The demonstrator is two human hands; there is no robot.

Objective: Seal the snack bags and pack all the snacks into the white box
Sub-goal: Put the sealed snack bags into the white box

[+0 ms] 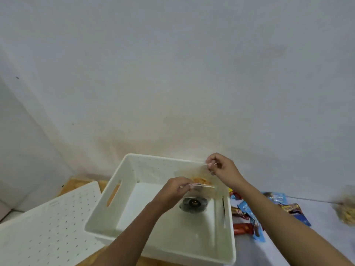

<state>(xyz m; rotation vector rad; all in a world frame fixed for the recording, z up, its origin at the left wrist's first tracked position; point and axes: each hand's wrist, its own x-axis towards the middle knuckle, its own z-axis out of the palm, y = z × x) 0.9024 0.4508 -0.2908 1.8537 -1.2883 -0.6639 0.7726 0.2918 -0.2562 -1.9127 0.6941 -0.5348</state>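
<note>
Both hands hold one clear bag (pixel 208 178) up over the white box (pixel 101 217), above the box's far-right part at about 1 o'clock from its middle. The bag is thin and see-through, so its outline nearly vanishes against the box wall. A clump of orange snack pieces shows inside it, and a pale strip runs along its top edge. The left hand (pixel 175 189) pinches that strip at its near end between curled fingers and thumb. The right hand (pixel 221 167), at 2 o'clock from the left, pinches the far end just above the box's back rim. Whether the strip is pressed closed cannot be told, since the plastic is too faint there. Below the bag, on the box floor, lies a dark round thing (pixel 194 203) with a shiny rim, possibly another wrapped snack. The box is white plastic with dotted walls and a slot handle in its left side. At 9 o'clock from it lies a white perforated lid (pixel 48 223), flat and just beside the box. At 3 o'clock, on the pale table (pixel 249 252), a loose pile of wrapped snacks (pixel 247 215) in blue, red and brown lies close to the box wall. Farther right, at the frame's edge, is a blurred bag (pixel 345 208) of yellowish pieces.
</note>
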